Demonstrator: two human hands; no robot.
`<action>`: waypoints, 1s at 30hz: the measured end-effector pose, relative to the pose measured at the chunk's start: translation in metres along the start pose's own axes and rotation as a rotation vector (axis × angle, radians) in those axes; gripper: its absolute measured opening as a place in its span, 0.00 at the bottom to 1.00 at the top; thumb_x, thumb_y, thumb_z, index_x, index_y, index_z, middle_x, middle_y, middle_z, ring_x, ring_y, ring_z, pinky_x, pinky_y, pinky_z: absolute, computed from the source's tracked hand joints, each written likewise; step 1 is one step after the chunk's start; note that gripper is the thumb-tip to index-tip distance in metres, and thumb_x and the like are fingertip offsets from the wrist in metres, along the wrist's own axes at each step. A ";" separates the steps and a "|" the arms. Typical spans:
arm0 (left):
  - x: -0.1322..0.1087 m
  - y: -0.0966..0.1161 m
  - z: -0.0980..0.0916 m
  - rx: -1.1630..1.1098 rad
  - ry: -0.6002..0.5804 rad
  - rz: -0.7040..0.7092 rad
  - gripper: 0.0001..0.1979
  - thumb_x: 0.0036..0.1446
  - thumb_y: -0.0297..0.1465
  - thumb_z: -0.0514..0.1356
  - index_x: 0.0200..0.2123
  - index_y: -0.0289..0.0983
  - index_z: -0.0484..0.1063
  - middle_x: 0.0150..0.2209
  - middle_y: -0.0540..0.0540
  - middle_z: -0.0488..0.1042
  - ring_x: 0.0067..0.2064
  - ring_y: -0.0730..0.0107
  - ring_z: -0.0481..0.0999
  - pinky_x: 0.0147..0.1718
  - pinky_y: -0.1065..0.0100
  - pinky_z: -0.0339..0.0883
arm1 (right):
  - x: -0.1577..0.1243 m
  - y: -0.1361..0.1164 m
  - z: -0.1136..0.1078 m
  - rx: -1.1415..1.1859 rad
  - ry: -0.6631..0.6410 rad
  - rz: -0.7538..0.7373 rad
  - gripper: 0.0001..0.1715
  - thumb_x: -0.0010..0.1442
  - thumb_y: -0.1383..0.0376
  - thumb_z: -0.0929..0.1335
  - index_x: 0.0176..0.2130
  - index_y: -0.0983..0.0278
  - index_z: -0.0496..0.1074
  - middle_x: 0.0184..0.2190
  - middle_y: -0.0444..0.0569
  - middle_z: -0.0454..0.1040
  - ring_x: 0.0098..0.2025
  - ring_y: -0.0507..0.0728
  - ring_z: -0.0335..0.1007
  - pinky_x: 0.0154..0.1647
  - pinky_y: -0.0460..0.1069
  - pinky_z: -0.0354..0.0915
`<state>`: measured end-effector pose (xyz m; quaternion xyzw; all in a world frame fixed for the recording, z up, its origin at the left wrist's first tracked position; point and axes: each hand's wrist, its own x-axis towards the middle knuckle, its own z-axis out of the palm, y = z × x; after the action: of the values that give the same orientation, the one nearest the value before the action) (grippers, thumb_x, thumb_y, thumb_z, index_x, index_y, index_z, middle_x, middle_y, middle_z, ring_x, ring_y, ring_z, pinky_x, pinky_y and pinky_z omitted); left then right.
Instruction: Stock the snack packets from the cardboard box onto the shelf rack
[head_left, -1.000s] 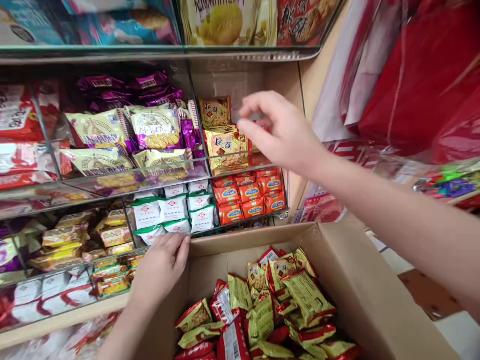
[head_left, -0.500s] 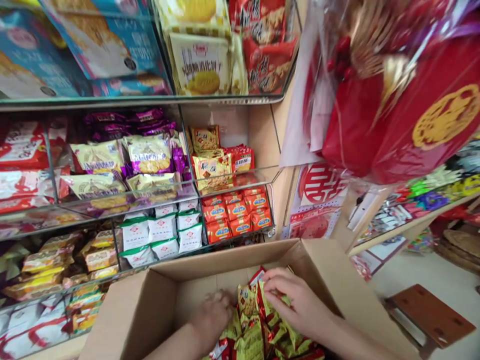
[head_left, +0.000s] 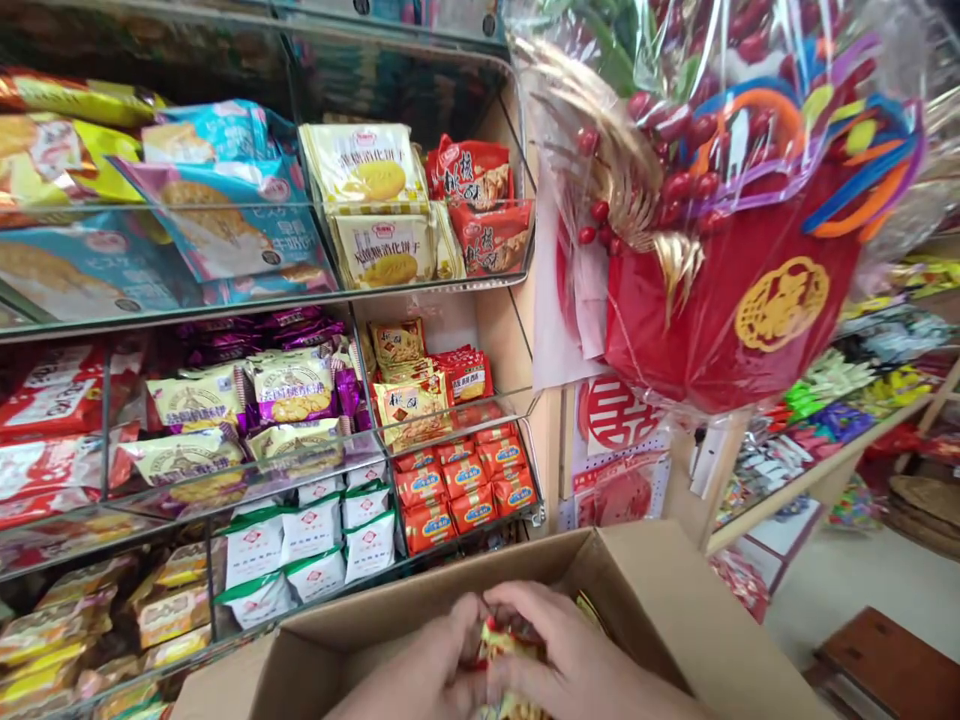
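My left hand (head_left: 439, 655) and my right hand (head_left: 562, 640) meet above the open cardboard box (head_left: 450, 590), fingers curled around small yellow-and-red snack packets (head_left: 514, 645) between them. Both hands are closed on these packets; my fingers cover much of the wrappers, so I cannot tell how many there are. Part of another shiny yellow-green wrapper (head_left: 592, 610) shows behind my right wrist, inside the box. My hands and forearms hide most of the box's contents.
Glass shelves (head_left: 247, 315) of packaged biscuits rise behind the box. One compartment holds similar yellow packets (head_left: 412, 405) above red ones (head_left: 469, 490). A plastic-wrapped red bag (head_left: 712, 330) hangs at the upper right. A brown stool (head_left: 889, 660) stands on the floor at the right.
My hands were apart over the packets in the box; now they have come together and lifted some packets. The view has tilted upward, so the shelves sit lower.
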<state>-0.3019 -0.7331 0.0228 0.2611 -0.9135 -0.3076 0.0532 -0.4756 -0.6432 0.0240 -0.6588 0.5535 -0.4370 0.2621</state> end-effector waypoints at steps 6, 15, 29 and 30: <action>0.014 0.047 -0.008 -0.797 0.541 -0.156 0.17 0.53 0.45 0.54 0.39 0.40 0.63 0.27 0.54 0.65 0.29 0.74 0.65 0.28 0.74 0.62 | 0.035 -0.017 -0.001 0.228 0.453 0.001 0.12 0.58 0.57 0.62 0.31 0.63 0.61 0.22 0.39 0.62 0.25 0.49 0.58 0.26 0.44 0.56; 0.019 0.027 0.004 -0.719 0.933 -0.165 0.21 0.50 0.49 0.54 0.20 0.39 0.57 0.19 0.56 0.56 0.23 0.78 0.56 0.21 0.76 0.56 | 0.039 -0.009 0.013 0.323 0.407 0.068 0.23 0.60 0.52 0.59 0.21 0.63 0.50 0.19 0.38 0.49 0.24 0.48 0.47 0.25 0.44 0.48; -0.001 0.011 -0.004 -0.331 1.079 -0.155 0.21 0.46 0.50 0.56 0.18 0.38 0.66 0.16 0.53 0.65 0.20 0.75 0.62 0.19 0.76 0.60 | 0.026 0.000 0.039 0.469 0.404 0.115 0.23 0.60 0.50 0.58 0.24 0.64 0.57 0.22 0.41 0.57 0.27 0.50 0.53 0.28 0.45 0.53; -0.003 0.013 -0.007 -0.333 1.084 -0.151 0.21 0.47 0.50 0.56 0.18 0.38 0.66 0.16 0.53 0.65 0.20 0.75 0.63 0.18 0.77 0.60 | 0.024 -0.005 0.037 0.519 0.359 0.110 0.22 0.59 0.50 0.59 0.25 0.64 0.60 0.22 0.41 0.59 0.27 0.50 0.54 0.28 0.44 0.54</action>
<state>-0.3032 -0.7271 0.0363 0.4343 -0.6735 -0.2725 0.5324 -0.4414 -0.6698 0.0173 -0.4515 0.4957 -0.6579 0.3428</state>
